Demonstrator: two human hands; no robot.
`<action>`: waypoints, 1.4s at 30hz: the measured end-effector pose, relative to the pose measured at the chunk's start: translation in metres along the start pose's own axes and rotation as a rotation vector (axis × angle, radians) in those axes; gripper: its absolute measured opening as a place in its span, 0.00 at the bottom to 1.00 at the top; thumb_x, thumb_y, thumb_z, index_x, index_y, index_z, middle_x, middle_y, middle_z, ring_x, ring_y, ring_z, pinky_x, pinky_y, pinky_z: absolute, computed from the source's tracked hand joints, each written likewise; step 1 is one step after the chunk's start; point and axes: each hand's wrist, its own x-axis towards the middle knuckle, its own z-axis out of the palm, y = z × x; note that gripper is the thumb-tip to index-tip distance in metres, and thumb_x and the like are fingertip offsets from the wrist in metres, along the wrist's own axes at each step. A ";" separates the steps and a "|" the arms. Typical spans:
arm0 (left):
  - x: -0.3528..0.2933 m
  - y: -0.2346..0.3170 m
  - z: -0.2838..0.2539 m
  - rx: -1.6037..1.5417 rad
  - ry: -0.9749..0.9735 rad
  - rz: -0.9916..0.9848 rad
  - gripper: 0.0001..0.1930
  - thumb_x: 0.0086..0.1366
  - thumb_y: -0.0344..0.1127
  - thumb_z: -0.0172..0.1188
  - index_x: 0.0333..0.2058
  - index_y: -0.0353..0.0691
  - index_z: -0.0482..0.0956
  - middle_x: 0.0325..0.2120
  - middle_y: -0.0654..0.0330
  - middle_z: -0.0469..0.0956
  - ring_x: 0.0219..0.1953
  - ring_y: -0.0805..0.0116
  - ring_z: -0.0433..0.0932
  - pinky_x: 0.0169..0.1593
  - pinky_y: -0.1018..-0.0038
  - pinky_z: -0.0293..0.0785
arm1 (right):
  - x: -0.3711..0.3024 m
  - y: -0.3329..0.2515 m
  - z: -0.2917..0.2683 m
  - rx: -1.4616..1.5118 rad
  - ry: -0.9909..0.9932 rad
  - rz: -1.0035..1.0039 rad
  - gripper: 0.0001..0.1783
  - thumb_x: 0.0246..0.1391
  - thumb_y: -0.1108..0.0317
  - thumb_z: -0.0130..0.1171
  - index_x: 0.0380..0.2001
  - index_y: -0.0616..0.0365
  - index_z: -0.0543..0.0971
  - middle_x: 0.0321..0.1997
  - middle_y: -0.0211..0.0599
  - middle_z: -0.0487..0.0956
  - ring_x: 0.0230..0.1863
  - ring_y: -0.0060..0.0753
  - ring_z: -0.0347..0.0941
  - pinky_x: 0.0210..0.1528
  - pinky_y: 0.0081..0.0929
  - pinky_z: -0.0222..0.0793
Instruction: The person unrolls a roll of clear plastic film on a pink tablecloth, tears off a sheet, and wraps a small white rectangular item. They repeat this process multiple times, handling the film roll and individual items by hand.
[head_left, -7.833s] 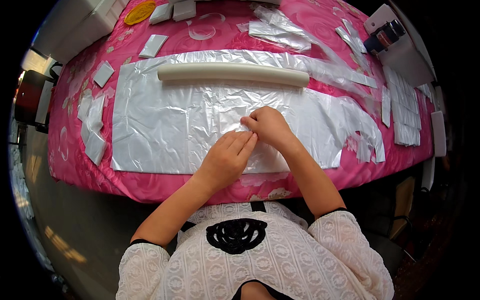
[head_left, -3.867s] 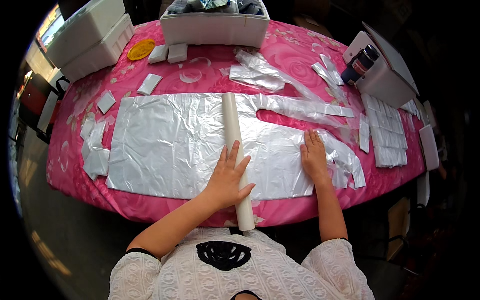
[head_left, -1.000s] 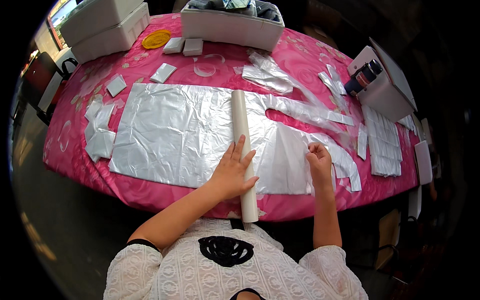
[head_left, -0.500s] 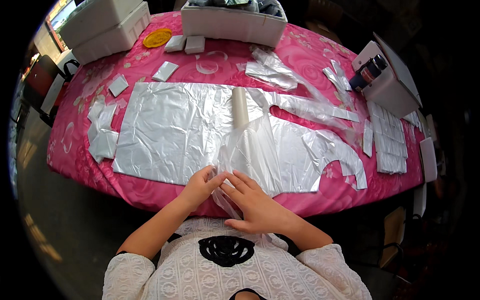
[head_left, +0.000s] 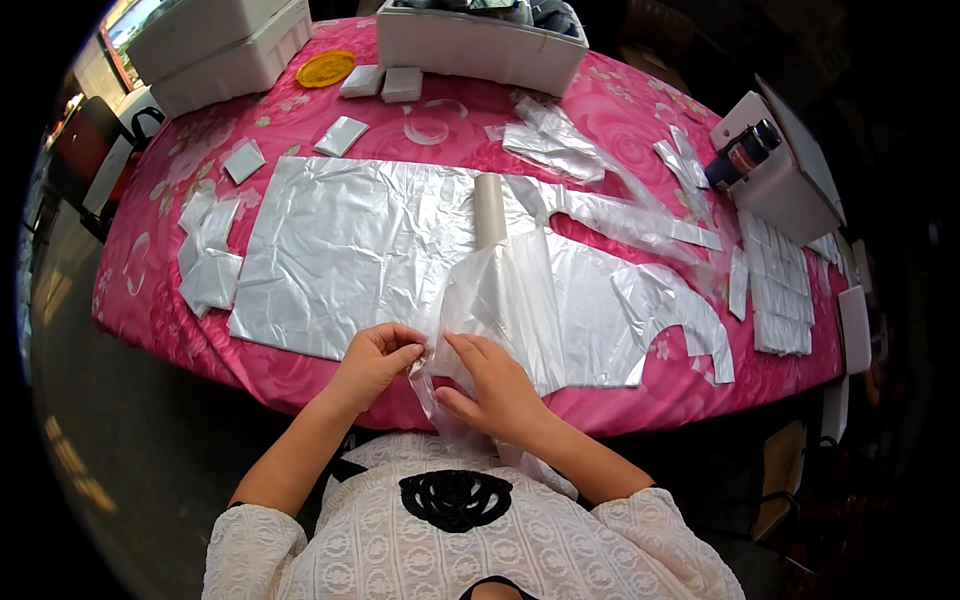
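Draped as clear film (head_left: 522, 305) over the nearer part of a pale tube (head_left: 488, 210), above flat silvery plastic sheeting (head_left: 340, 240) on the pink-covered counter (head_left: 140, 315). Gathered in loose folds toward the near edge, between the two hands. Pinched there in a narrow grip, thumb to fingertips, by the left hand (head_left: 378, 362); met just beside by the right hand (head_left: 495, 395) with a wider grip, thumb well apart from fingers, hard to tell whether clasping the film or merely resting against it. Probably very light, limp and slick, apt to cling, crease and slide; likely easy to stretch or tear if tugged at one spot. Best taken by the loose edge, pinched softly, with the other palm kept flat to steady the folds. Likely much stiffer in the tube, and prone to roll: best pressed from above through the film, or held by the bare far end.
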 end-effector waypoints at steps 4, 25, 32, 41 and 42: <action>-0.003 0.001 0.012 -0.018 -0.078 -0.008 0.08 0.55 0.24 0.59 0.35 0.32 0.74 0.30 0.59 0.78 0.34 0.75 0.76 0.37 0.82 0.73 | 0.006 0.000 -0.001 0.021 0.071 -0.001 0.35 0.43 0.60 0.63 0.55 0.60 0.64 0.48 0.48 0.70 0.45 0.44 0.70 0.47 0.33 0.66; 0.005 -0.002 0.038 -0.015 -0.183 -0.015 0.08 0.53 0.26 0.62 0.31 0.34 0.73 0.27 0.62 0.76 0.29 0.77 0.75 0.33 0.81 0.73 | -0.005 0.023 -0.019 0.613 -0.104 0.294 0.26 0.44 0.72 0.65 0.49 0.64 0.69 0.42 0.34 0.73 0.41 0.20 0.70 0.42 0.20 0.68; 0.005 0.012 0.034 -0.033 -0.120 -0.017 0.08 0.54 0.27 0.62 0.31 0.35 0.73 0.27 0.63 0.76 0.28 0.79 0.74 0.32 0.82 0.73 | -0.003 0.042 -0.035 0.833 0.035 0.429 0.11 0.46 0.77 0.61 0.35 0.64 0.76 0.28 0.29 0.76 0.28 0.14 0.70 0.30 0.13 0.66; 0.010 -0.006 0.022 0.108 -0.114 -0.093 0.07 0.57 0.32 0.61 0.32 0.36 0.75 0.28 0.66 0.74 0.28 0.82 0.70 0.31 0.83 0.69 | -0.031 0.077 -0.081 0.892 0.296 0.502 0.06 0.47 0.76 0.58 0.30 0.60 0.75 0.25 0.27 0.74 0.23 0.15 0.66 0.25 0.14 0.64; 0.011 -0.006 0.026 0.100 -0.097 -0.075 0.07 0.58 0.33 0.60 0.32 0.36 0.75 0.28 0.66 0.74 0.28 0.82 0.70 0.31 0.83 0.69 | -0.031 0.075 -0.081 0.894 0.295 0.501 0.06 0.47 0.76 0.58 0.31 0.60 0.75 0.25 0.27 0.74 0.23 0.15 0.66 0.26 0.14 0.64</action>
